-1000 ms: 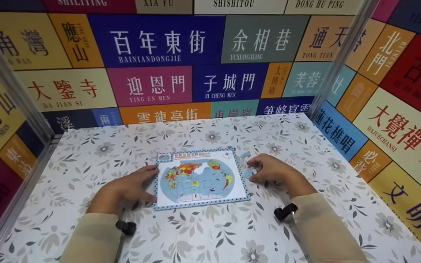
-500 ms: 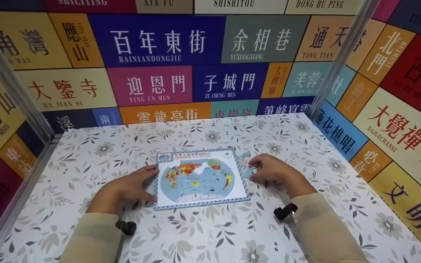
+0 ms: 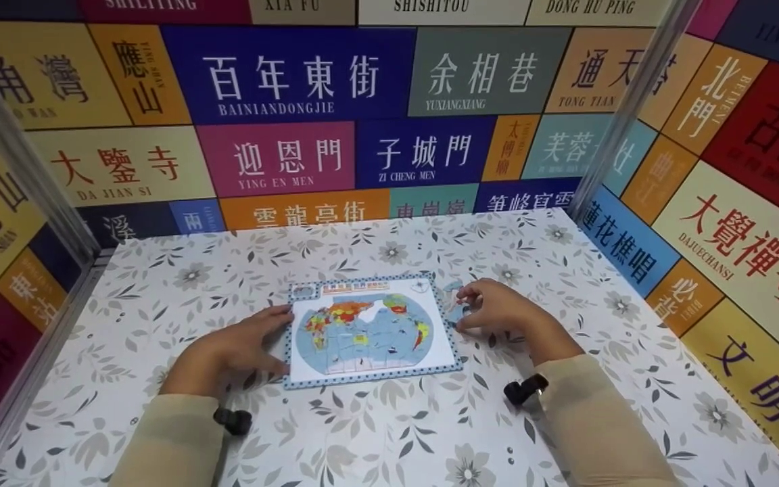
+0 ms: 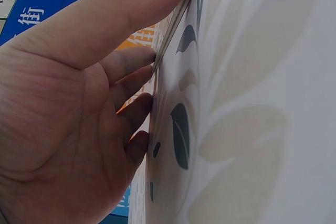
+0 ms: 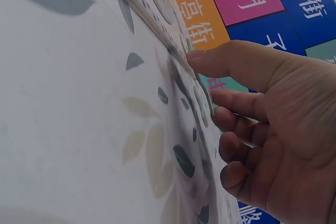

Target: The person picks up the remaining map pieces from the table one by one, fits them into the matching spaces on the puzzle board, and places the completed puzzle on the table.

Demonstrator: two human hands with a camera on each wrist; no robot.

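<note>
Coloured sign walls (image 3: pixel 281 74) around a flowered table (image 3: pixel 362 433): two-handed work at a map puzzle (image 3: pixel 372 338)

Flat near mid-table, presumably for even reach from either side. Along the left edge, left hand (image 3: pixel 234 345) with thumb and fingers spread, not clenched, apparently to stop any sliding. Just beyond the right edge, right hand (image 3: pixel 501 308) with thumb and forefinger pinched on a small piece (image 3: pixel 456 312), other fingers loosely curled; held low beside the puzzle, presumably to shorten any travel. Toward the puzzle's top, white gap (image 3: pixel 372 313), apparently unfilled.

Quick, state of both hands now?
Left hand: open, touching the map puzzle's left edge.
Right hand: closed, pinching a puzzle piece.
</note>
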